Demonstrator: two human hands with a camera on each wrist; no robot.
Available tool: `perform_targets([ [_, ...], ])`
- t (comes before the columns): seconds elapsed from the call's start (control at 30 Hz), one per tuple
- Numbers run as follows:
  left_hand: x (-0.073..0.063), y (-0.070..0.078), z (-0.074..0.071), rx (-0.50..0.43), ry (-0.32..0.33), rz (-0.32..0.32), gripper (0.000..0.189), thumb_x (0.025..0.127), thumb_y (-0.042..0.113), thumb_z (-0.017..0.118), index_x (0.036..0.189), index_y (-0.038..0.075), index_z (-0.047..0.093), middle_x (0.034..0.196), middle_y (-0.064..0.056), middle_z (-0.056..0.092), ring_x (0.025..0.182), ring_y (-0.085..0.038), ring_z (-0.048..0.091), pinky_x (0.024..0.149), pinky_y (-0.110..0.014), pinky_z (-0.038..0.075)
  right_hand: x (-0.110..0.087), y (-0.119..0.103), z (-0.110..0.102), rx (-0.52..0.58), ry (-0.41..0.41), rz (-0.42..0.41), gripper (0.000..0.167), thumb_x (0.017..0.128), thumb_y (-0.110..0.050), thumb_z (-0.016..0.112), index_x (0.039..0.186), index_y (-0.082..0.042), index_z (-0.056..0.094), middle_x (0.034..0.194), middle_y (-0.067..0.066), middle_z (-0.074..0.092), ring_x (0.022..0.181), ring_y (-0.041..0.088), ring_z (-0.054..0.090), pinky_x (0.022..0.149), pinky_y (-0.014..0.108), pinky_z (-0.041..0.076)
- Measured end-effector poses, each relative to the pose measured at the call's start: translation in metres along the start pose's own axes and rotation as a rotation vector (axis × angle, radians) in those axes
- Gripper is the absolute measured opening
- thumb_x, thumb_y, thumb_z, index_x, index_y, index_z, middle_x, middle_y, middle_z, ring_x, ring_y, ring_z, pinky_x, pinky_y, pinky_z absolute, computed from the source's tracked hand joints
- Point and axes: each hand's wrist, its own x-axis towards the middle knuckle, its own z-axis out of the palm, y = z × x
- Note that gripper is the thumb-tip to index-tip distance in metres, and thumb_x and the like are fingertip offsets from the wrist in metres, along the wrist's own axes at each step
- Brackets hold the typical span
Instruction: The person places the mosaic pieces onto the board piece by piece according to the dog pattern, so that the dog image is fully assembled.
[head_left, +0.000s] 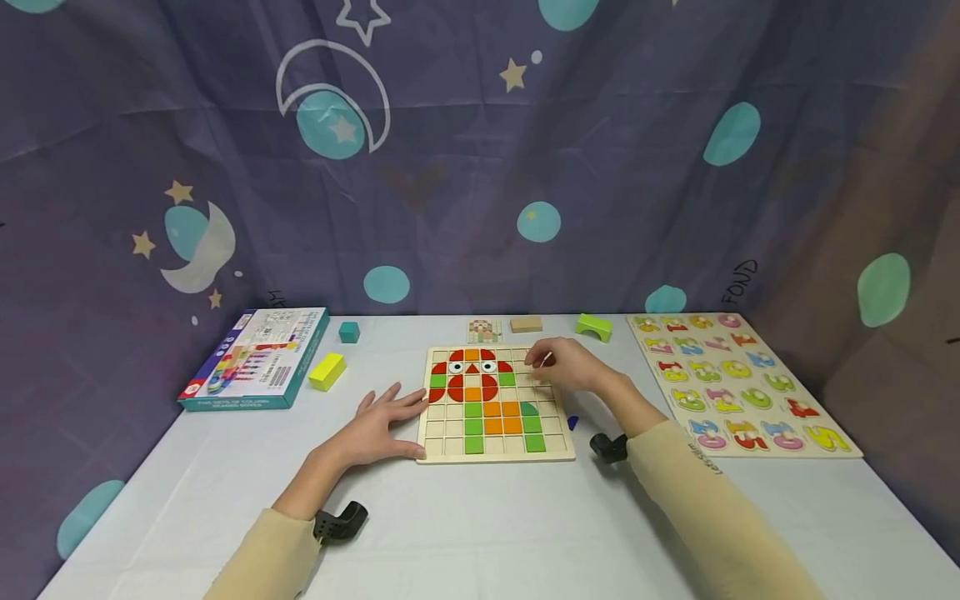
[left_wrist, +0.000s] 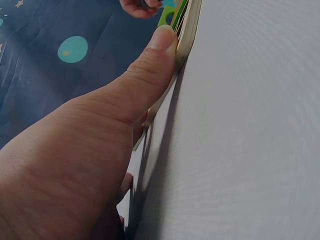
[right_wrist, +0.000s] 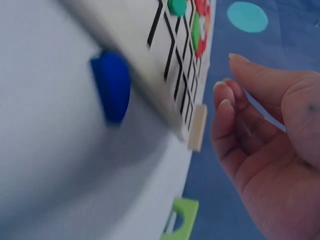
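A wooden grid board [head_left: 446, 433] lies in the middle of the table, partly filled with red, orange and green tiles and two eye tiles. My left hand [head_left: 378, 429] lies along its left edge with fingers spread; in the left wrist view the thumb [left_wrist: 161, 42] touches the board's rim. Above the upper right squares hovers my right hand [head_left: 570, 365]. In the right wrist view its fingers are loosely bent, a gap shows between thumb and fingertips, and nothing is visible there. A dark blue rounded piece [right_wrist: 114, 87] lies on the table beside the board's right edge.
Behind the board are a small picture card [head_left: 484, 332], a tan block [head_left: 526, 324] and a green arch block [head_left: 594, 327]. Left stand a yellow block [head_left: 327, 372], a teal cube [head_left: 348, 332] and a flat box [head_left: 255, 358]. A number puzzle board [head_left: 738, 383] lies right.
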Motion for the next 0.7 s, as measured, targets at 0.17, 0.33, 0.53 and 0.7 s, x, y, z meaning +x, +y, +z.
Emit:
perform_targets([
  [0.17,0.001,-0.002,0.001,0.003,-0.004,-0.007,0.09,0.074,0.055,0.085,0.148,0.013,0.053,0.159,-0.004,0.039,0.151,-0.043,0.011,0.115,-0.067,-0.002,-0.02,0.01,-0.012,-0.017,-0.004,-0.039,0.014,0.091,-0.004,0.073,0.105,0.0,0.069,0.093,0.004,0.065,0.084,0.023,0.06,0.075,0.033,0.052],
  [0.33,0.0,-0.003,0.001,0.008,-0.002,-0.006,0.091,0.074,0.055,0.085,0.148,0.013,0.054,0.159,-0.003,0.039,0.151,-0.043,0.011,0.115,-0.067,-0.002,-0.04,0.018,-0.02,-0.026,-0.003,-0.082,0.016,0.09,-0.004,0.074,0.105,0.0,0.069,0.095,0.004,0.066,0.087,0.024,0.061,0.078,0.035,0.054],
  [0.53,0.0,-0.002,0.0,0.009,-0.004,-0.006,0.09,0.074,0.055,0.085,0.148,0.013,0.054,0.159,-0.002,0.039,0.151,-0.043,0.011,0.115,-0.067,-0.002,-0.065,0.025,-0.028,-0.032,-0.016,-0.098,0.016,0.091,-0.005,0.074,0.106,0.0,0.07,0.099,0.007,0.068,0.088,0.021,0.062,0.076,0.033,0.055],
  [0.7,0.0,-0.001,0.0,0.006,-0.006,0.0,0.09,0.074,0.054,0.085,0.148,0.012,0.054,0.159,-0.004,0.039,0.151,-0.044,0.011,0.115,-0.068,-0.002,-0.086,0.03,-0.034,-0.012,-0.046,-0.093,0.016,0.09,-0.003,0.074,0.106,-0.001,0.07,0.098,0.006,0.067,0.087,0.021,0.061,0.075,0.031,0.054],
])
